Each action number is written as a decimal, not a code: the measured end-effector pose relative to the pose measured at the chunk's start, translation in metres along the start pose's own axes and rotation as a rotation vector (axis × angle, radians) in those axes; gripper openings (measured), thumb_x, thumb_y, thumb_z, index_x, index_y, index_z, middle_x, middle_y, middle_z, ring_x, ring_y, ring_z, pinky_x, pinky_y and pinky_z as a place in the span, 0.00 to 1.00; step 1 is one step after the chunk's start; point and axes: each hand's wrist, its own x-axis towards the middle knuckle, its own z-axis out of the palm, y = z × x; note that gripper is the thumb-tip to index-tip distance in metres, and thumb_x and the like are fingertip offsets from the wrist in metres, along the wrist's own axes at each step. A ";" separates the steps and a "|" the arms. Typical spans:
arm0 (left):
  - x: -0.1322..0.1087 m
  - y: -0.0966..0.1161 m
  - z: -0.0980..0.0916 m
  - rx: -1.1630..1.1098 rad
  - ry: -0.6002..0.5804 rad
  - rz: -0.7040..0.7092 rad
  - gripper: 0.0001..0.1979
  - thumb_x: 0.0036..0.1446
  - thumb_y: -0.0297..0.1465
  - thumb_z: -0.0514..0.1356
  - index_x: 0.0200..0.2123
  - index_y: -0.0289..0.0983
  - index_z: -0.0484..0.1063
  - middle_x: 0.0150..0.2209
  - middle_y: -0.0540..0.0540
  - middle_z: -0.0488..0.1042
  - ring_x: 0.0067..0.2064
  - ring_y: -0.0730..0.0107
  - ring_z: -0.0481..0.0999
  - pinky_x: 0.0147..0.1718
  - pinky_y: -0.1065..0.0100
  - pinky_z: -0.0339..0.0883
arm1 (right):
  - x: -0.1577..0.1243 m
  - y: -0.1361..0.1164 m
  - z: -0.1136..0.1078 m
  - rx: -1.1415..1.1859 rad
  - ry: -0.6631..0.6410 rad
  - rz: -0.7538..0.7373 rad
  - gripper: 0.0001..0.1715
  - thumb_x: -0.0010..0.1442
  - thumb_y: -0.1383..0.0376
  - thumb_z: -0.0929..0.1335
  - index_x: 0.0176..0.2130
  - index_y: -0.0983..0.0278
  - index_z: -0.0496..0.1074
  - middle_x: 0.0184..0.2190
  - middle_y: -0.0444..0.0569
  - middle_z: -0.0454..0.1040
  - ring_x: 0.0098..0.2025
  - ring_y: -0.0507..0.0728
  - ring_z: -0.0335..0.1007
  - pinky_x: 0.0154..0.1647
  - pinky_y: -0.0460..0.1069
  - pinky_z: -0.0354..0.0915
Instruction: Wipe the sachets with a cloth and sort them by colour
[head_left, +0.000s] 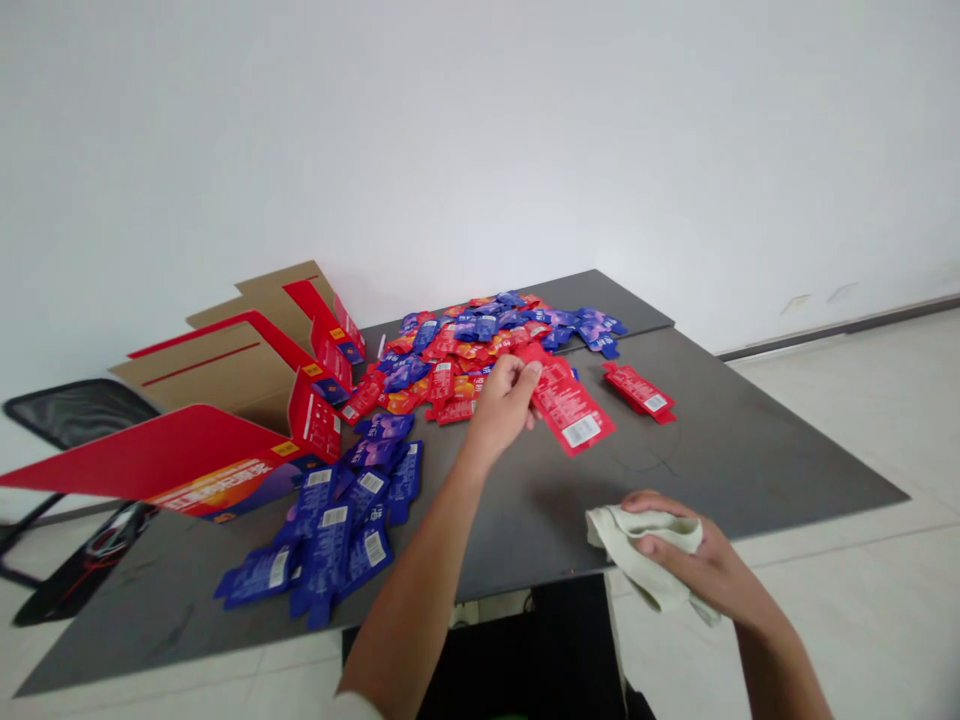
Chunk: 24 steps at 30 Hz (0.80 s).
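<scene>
My left hand pinches a red sachet by its top end, holding it above the dark table. The sachet's barcode side faces up towards me. In my right hand a pale folded cloth is gripped between thumb and fingers at the table's front edge. A small stack of red sachets lies to the right of the held one. Behind my left hand spreads a mixed pile of red, orange and blue sachets.
Several blue sachets lie overlapping at the left front of the table. Open red cardboard boxes stand along the left side. A black mesh chair is beyond the left edge. A white wall rises behind.
</scene>
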 end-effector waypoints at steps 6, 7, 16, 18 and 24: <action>0.079 0.001 0.111 -0.162 -0.050 -0.156 0.10 0.73 0.39 0.55 0.41 0.40 0.59 0.27 0.56 0.73 0.21 0.77 0.76 0.21 0.77 0.65 | 0.003 -0.009 0.000 0.020 -0.082 -0.044 0.20 0.60 0.50 0.74 0.47 0.59 0.82 0.48 0.55 0.82 0.47 0.63 0.81 0.45 0.53 0.77; 0.089 -0.003 0.127 -0.145 -0.069 -0.169 0.08 0.74 0.37 0.54 0.42 0.40 0.60 0.27 0.55 0.73 0.22 0.76 0.78 0.22 0.77 0.67 | 0.003 -0.010 0.000 0.019 -0.088 -0.049 0.20 0.61 0.50 0.74 0.47 0.59 0.82 0.48 0.54 0.82 0.46 0.63 0.81 0.44 0.53 0.78; 0.137 -0.053 0.191 0.265 -0.278 -0.280 0.12 0.71 0.36 0.60 0.47 0.32 0.73 0.38 0.43 0.80 0.36 0.68 0.81 0.37 0.65 0.78 | 0.004 -0.004 0.001 -0.023 -0.077 -0.123 0.17 0.61 0.52 0.74 0.48 0.54 0.81 0.47 0.52 0.82 0.49 0.65 0.81 0.48 0.55 0.79; 0.141 -0.059 0.192 0.380 -0.309 -0.287 0.15 0.69 0.39 0.62 0.52 0.34 0.74 0.48 0.41 0.78 0.44 0.64 0.81 0.44 0.58 0.79 | 0.004 -0.004 0.001 -0.026 -0.080 -0.143 0.17 0.61 0.53 0.74 0.48 0.53 0.81 0.47 0.51 0.82 0.49 0.65 0.82 0.47 0.55 0.79; 0.146 -0.063 0.189 0.621 -0.233 -0.237 0.23 0.67 0.31 0.64 0.62 0.29 0.67 0.58 0.28 0.75 0.58 0.49 0.77 0.55 0.52 0.73 | 0.007 -0.006 0.000 -0.042 -0.075 -0.190 0.15 0.60 0.55 0.74 0.47 0.53 0.81 0.46 0.50 0.82 0.47 0.63 0.83 0.46 0.53 0.79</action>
